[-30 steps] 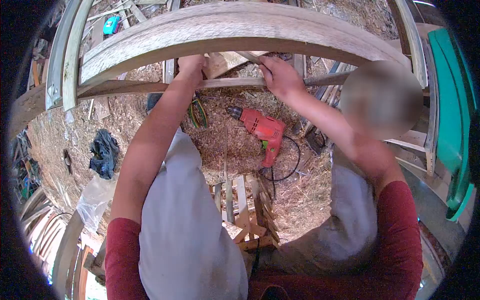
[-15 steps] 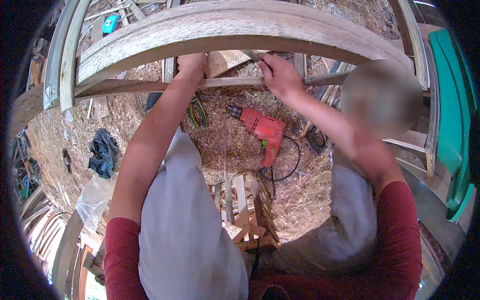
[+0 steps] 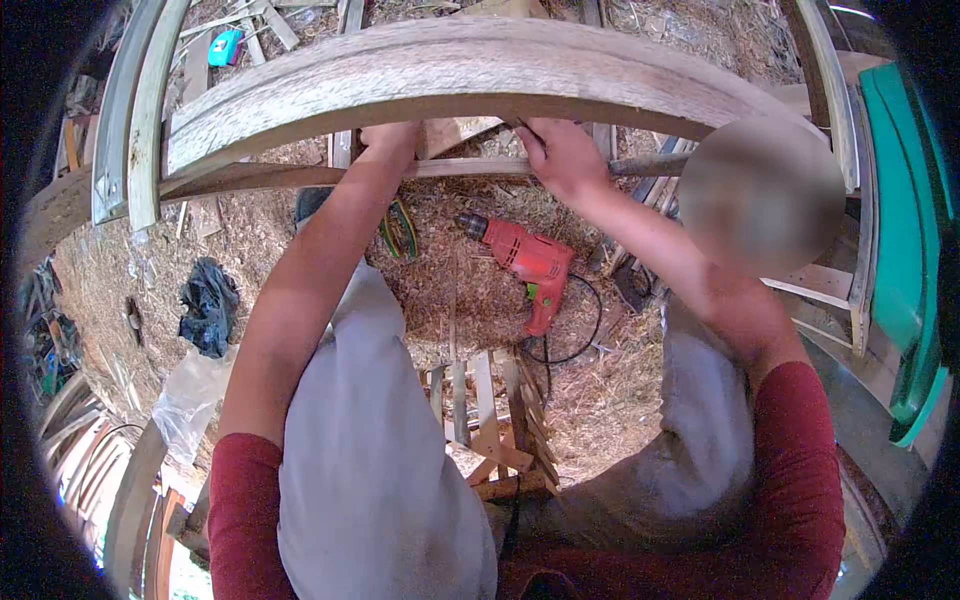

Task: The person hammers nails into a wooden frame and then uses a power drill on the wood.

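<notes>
A wide curved wooden board arches across the frame in front of me and hides parts of both hands. My left hand reaches under it, beside a thin wooden rail; its fingers are out of sight. Just across the rail, my right hand is closed with the thumb toward the left. The flat grey tool it grips is almost wholly covered by the board, so its kind is unclear. Behind the rail, between the hands, shows a pale piece of wood.
On the shavings-covered ground lie a red power drill with a black cord, pliers with green-yellow handles, a black plastic bag and a turquoise tape measure. Green plastic stands at the right, a slatted wooden piece below.
The curved board appears slightly lower in view and covers more of my hands. The grey tool that stuck out from my right hand is now mostly hidden. Both hands stay in nearly the same place.
</notes>
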Motion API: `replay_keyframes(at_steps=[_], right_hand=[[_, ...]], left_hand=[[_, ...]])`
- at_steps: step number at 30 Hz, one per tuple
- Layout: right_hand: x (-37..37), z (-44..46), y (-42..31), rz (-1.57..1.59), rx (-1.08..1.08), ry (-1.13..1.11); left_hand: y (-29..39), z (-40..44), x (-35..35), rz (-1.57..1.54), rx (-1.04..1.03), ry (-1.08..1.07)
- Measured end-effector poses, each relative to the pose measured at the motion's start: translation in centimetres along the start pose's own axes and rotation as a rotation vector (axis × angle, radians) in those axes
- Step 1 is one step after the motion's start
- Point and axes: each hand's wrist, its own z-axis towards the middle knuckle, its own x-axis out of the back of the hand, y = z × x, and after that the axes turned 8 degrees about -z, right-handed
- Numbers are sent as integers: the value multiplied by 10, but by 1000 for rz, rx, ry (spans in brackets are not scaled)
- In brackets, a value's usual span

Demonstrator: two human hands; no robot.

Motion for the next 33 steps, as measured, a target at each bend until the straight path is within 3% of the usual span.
replay_keyframes(at_steps=[5, 8, 14, 19, 23, 33], right_hand=[[-4, -6, 2, 55, 26, 73], [0, -3, 2, -26, 31, -37], [-6, -7, 4, 50, 50, 93], [-6, -6, 2, -3, -8, 19], [1, -3, 3, -20, -22, -100], [-3, -4, 4, 35, -22, 0]], left_hand=[[6, -7, -1, -103, 19, -15], [12, -11, -1, -195, 37, -34], [25, -29, 2, -387, 99, -81], [40, -41, 4, -494, 148, -110], [49, -50, 7, -538, 184, -122], [55, -57, 8, -487, 146, -103]])
